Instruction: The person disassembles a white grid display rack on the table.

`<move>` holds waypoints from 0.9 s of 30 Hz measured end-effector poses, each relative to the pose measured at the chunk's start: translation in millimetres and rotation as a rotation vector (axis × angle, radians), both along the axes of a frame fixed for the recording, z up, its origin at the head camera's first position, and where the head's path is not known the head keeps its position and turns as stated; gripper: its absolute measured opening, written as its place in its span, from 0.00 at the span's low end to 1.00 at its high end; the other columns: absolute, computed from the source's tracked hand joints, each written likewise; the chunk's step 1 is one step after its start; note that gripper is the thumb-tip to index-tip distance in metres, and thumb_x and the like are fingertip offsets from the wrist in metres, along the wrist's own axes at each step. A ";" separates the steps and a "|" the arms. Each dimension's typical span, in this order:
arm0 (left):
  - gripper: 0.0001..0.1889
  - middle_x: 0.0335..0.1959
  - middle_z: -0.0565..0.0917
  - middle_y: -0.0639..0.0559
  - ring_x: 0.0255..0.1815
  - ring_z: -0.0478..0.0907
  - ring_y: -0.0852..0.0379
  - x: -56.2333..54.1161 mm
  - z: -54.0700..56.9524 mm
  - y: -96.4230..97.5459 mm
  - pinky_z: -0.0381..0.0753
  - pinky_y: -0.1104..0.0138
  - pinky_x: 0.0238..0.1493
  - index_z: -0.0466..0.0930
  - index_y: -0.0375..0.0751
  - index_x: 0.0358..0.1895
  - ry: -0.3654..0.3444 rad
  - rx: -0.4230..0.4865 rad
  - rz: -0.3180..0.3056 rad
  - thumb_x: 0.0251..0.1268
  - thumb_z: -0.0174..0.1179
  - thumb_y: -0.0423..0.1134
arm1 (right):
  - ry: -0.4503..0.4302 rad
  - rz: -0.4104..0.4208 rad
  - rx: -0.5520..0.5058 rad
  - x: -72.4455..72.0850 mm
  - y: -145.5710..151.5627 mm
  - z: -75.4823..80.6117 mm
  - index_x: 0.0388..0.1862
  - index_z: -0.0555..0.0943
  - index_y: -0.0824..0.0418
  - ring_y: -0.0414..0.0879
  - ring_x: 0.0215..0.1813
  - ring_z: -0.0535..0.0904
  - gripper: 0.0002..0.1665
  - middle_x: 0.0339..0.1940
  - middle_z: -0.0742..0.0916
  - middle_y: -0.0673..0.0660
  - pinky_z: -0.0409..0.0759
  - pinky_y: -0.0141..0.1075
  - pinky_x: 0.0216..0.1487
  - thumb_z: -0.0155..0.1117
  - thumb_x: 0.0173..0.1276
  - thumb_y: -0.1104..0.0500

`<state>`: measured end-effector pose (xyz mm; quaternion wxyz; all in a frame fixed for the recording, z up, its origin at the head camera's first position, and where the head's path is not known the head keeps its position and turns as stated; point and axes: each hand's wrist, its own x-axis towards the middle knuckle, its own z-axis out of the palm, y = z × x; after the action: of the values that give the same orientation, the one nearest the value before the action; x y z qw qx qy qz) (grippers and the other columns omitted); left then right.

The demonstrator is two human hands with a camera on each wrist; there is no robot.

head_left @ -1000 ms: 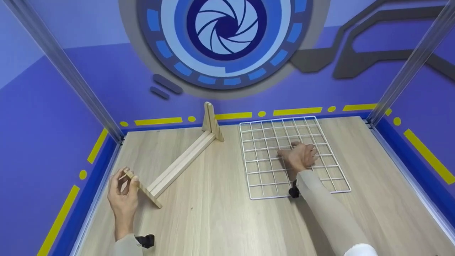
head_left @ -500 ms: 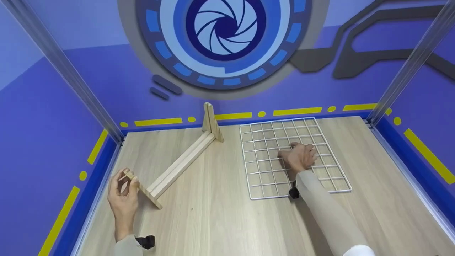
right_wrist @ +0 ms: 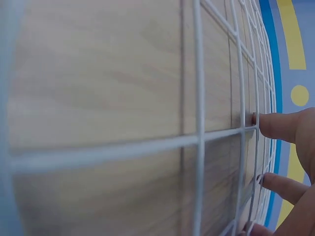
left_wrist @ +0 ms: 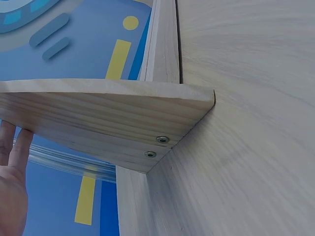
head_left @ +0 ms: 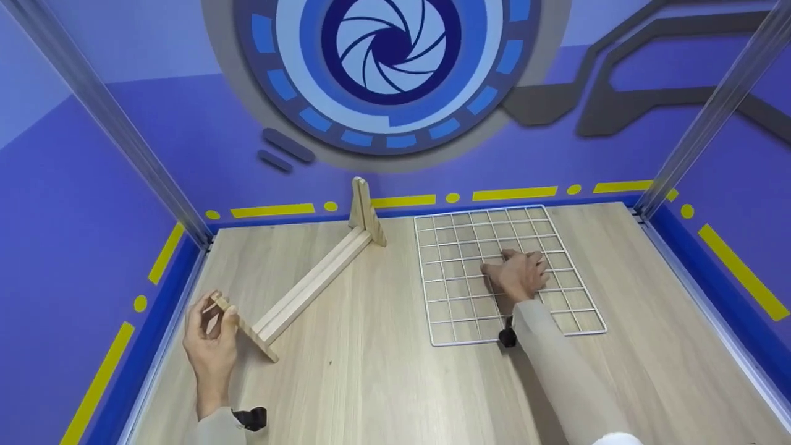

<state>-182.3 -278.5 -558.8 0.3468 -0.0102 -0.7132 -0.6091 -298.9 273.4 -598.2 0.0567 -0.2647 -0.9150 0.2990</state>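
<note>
At the left of the head view, my left hand pinches the upper end of a wooden stand's near end piece. A grooved bar runs from that piece to an upright end piece near the back wall. Two screws show on the near piece in the left wrist view. On the right, my right hand holds a white wire grid around its middle, thumb and fingers spread. Its fingertips reach the wires in the right wrist view; the grid lies flat, at or just above the table.
The wood-grain table carries both things, with a gap between stand and grid. A blue back wall stands close behind them. Metal frame posts rise at the two back corners.
The grid's far edge sits very slightly lower in the head view, my right hand moving with it. My left hand and the stand keep their places; the view has shifted a little.
</note>
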 end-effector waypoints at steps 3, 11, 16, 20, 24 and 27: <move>0.26 0.58 0.79 0.59 0.61 0.81 0.58 0.2 -0.1 0.4 0.82 0.78 0.66 0.74 0.27 0.71 -0.001 0.008 0.006 0.71 0.63 0.19 | 0.029 -0.006 -0.013 0.1 -0.5 -3.1 0.72 0.82 0.51 0.68 0.66 0.65 0.46 0.66 0.72 0.72 0.64 0.60 0.65 0.82 0.55 0.37; 0.26 0.59 0.78 0.59 0.62 0.79 0.61 3.2 3.2 2.7 0.80 0.80 0.66 0.73 0.27 0.72 -0.047 0.007 0.008 0.72 0.62 0.19 | 0.084 -0.023 -0.004 2.9 -1.3 -12.8 0.71 0.83 0.51 0.68 0.68 0.63 0.45 0.67 0.72 0.72 0.63 0.62 0.65 0.81 0.56 0.36; 0.27 0.61 0.77 0.57 0.64 0.78 0.60 5.8 10.5 2.8 0.78 0.80 0.68 0.73 0.30 0.73 -0.088 0.001 -0.005 0.73 0.62 0.21 | 0.111 -0.021 -0.001 6.3 -2.2 -15.9 0.72 0.82 0.54 0.69 0.71 0.62 0.45 0.69 0.70 0.74 0.63 0.63 0.64 0.80 0.59 0.37; 0.27 0.62 0.78 0.57 0.64 0.79 0.61 6.9 15.8 2.1 0.78 0.80 0.68 0.73 0.30 0.74 -0.106 -0.020 -0.019 0.73 0.63 0.23 | 0.144 -0.021 -0.019 7.0 -0.9 -15.8 0.73 0.81 0.55 0.69 0.73 0.60 0.46 0.72 0.69 0.73 0.62 0.64 0.65 0.81 0.58 0.39; 0.26 0.62 0.80 0.56 0.62 0.80 0.64 9.1 22.9 -1.5 0.79 0.81 0.67 0.75 0.33 0.73 -0.141 -0.106 -0.002 0.73 0.66 0.26 | 0.154 -0.024 -0.050 5.9 0.7 -16.1 0.72 0.81 0.57 0.69 0.74 0.60 0.46 0.73 0.70 0.72 0.61 0.64 0.66 0.83 0.57 0.40; 0.26 0.63 0.82 0.51 0.61 0.79 0.67 10.9 30.7 -5.6 0.78 0.82 0.65 0.77 0.36 0.72 -0.180 -0.191 0.012 0.72 0.68 0.27 | 0.149 -0.021 -0.058 4.7 0.7 -14.5 0.71 0.81 0.57 0.69 0.73 0.60 0.47 0.72 0.70 0.72 0.60 0.63 0.67 0.83 0.57 0.39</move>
<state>-171.5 -284.1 -528.1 0.2826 0.0159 -0.7963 -0.5346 -294.3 274.1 -612.7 0.1202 -0.2530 -0.8963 0.3439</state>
